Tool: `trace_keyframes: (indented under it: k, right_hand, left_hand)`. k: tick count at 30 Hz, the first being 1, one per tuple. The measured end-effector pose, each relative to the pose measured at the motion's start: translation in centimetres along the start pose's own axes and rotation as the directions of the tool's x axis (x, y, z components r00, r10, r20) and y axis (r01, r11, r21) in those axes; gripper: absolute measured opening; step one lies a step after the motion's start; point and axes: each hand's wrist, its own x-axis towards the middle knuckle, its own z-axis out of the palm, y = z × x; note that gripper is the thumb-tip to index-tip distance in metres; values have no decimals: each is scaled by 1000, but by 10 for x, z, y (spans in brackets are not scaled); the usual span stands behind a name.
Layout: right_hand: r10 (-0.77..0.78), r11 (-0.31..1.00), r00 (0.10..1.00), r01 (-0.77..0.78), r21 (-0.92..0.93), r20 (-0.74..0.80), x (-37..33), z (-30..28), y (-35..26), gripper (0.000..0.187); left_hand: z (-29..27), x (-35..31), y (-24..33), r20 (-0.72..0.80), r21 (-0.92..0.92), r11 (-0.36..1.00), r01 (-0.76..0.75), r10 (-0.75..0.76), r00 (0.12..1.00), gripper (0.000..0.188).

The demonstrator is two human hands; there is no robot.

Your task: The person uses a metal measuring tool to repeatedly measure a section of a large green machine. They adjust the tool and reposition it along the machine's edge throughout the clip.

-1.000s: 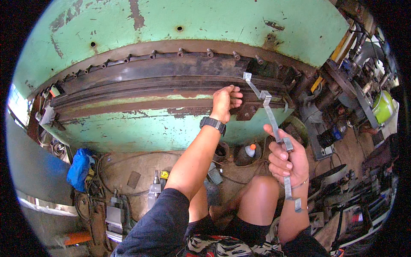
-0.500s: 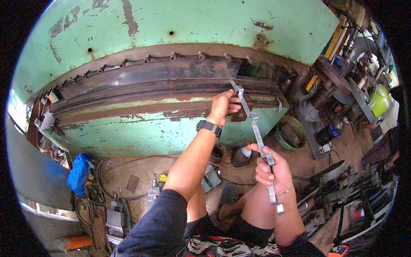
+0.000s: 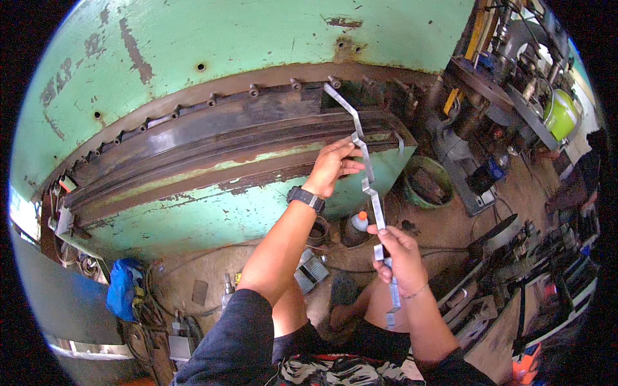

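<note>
A long, narrow strip of shiny metal (image 3: 368, 161), bent into several steps, slants from the machine's edge down toward my lap. My right hand (image 3: 400, 258) is closed around its lower part, with the thumb along the strip. A short bent end hangs below that hand. My left hand (image 3: 328, 168), with a dark watch on the wrist, has its fingertips at a bend in the strip's upper half; the other fingers are loosely curled beside it. The strip's far end lies in front of the dark bed of a green machine (image 3: 193, 199).
A bottle with an orange cap (image 3: 356, 228) stands on the floor beside a small round container (image 3: 318, 233). Farther right is a green bucket (image 3: 427, 183). A blue bag (image 3: 123, 289) sits at the left. Dark machinery (image 3: 489, 109) and metal stock crowd the right side.
The strip's far end now reaches farther up across the machine, and a long slanting section shows there. My right hand has shifted slightly left. The view has turned a little to the right.
</note>
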Motion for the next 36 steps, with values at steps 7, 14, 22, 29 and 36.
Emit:
trace_keyframes:
  k: [7, 14, 22, 29, 36]
  right_hand:
    - [-368, 878, 919, 295, -378, -137, 6, 1, 80, 26]
    - [-214, 909, 975, 179, -378, -55, 1, 9, 94, 27]
    - [-217, 890, 974, 168, -424, -71, 13, 8, 126, 34]
    - [-349, 726, 935, 233, -647, -56, 36, 8, 151, 45]
    - [-264, 917, 964, 262, -302, 32, 49, 2, 164, 29]
  left_hand:
    - [15, -8, -4, 69, 37, 998, 47, -49, 996, 47]
    - [23, -26, -1, 66, 77, 995, 59, -65, 996, 47]
    - [16, -38, -7, -11, 203, 975, 91, -90, 996, 58]
    - [8, -49, -9, 10, 255, 966, 49, -54, 999, 70]
    - [21, -56, -7, 27, 309, 948, 72, -84, 996, 74]
